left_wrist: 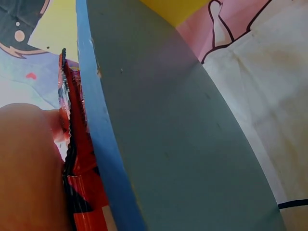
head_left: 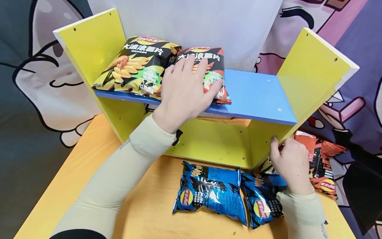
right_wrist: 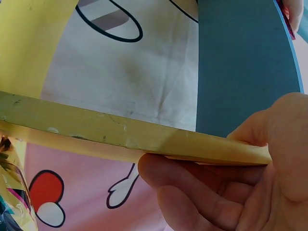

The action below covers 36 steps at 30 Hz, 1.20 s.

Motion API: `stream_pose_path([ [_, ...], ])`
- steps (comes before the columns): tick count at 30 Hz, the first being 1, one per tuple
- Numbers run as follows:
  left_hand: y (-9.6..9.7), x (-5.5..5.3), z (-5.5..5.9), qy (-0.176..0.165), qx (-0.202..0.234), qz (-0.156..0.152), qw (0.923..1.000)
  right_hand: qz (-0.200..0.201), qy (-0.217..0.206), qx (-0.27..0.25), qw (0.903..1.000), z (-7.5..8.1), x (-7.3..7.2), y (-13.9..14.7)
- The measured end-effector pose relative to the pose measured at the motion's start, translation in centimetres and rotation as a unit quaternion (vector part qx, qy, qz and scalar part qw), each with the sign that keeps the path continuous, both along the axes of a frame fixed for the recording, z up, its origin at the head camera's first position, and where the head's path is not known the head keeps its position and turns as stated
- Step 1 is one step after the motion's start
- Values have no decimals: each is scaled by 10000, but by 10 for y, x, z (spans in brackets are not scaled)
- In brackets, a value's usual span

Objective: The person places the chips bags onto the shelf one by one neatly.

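A yellow shelf unit with a blue middle shelf stands on the table. On that shelf a yellow-black bag of chips leans at the left, and a red-black bag of chips lies against it. My left hand rests spread on the red-black bag, fingers extended. In the left wrist view, the red-black bag shows only its edge beside the hand. My right hand grips the shelf unit's right side panel; in the right wrist view, thumb and fingers lie on opposite faces of that panel.
Two blue bags of chips, one left and one right, lie on the orange tabletop before the shelf unit. An orange-red bag of chips lies beyond my right hand. A cartoon-printed cloth hangs behind.
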<state>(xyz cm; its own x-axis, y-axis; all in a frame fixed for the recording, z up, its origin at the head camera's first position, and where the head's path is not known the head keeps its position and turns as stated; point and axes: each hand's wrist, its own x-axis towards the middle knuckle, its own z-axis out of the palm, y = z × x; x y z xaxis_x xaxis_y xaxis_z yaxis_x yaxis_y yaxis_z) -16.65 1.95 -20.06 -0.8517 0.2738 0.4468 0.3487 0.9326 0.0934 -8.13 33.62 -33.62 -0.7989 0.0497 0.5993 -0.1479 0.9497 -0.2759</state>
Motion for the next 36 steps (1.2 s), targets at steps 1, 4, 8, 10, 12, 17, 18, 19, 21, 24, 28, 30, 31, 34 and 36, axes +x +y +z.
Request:
stream_pose_path([
  [1,0,0,0,-30,4,17,10000,-9,-3,-9,10000,0,1,0],
  [4,-1,0,0,-34,9,11,10000,-37,10,-23,10000,-1,3,-1],
  [8,-1,-1,-2,87,-12,-33,10000,-53,39,-56,10000,-3,5,-2],
  [10,-2,-2,-4,161,-10,-42,9999,-49,62,-75,9999,-5,4,-3],
  [12,-2,-2,-6,252,12,-58,9997,-49,68,-97,9999,-6,3,-4],
  [17,-4,-2,-9,327,29,-80,9994,-39,106,-140,9998,-11,1,-4],
  [18,-4,-1,-9,339,30,-87,9994,-35,121,-146,9998,-12,1,-4],
  [19,-4,-1,-10,376,35,-95,9992,-31,135,-149,9998,-13,1,-4],
  [21,-5,1,-11,492,103,-136,9986,-34,168,-151,9997,-16,0,-4],
  [24,-8,4,-11,703,265,-233,9969,-51,169,-139,9997,-16,0,-4],
  [28,-13,8,-15,1221,565,-495,9897,-50,154,-147,9998,-16,0,-4],
  [30,-16,9,-17,1587,743,-690,9821,-46,148,-147,9998,-16,0,-4],
  [31,-18,10,-18,1765,847,-796,9774,-50,142,-149,9998,-16,0,-4],
  [34,-24,12,-20,2224,1153,-1085,9620,-69,137,-136,9998,-17,-1,-3],
  [36,-27,14,-22,2457,1337,-1246,9520,-75,132,-126,9998,-17,-1,-3],
])
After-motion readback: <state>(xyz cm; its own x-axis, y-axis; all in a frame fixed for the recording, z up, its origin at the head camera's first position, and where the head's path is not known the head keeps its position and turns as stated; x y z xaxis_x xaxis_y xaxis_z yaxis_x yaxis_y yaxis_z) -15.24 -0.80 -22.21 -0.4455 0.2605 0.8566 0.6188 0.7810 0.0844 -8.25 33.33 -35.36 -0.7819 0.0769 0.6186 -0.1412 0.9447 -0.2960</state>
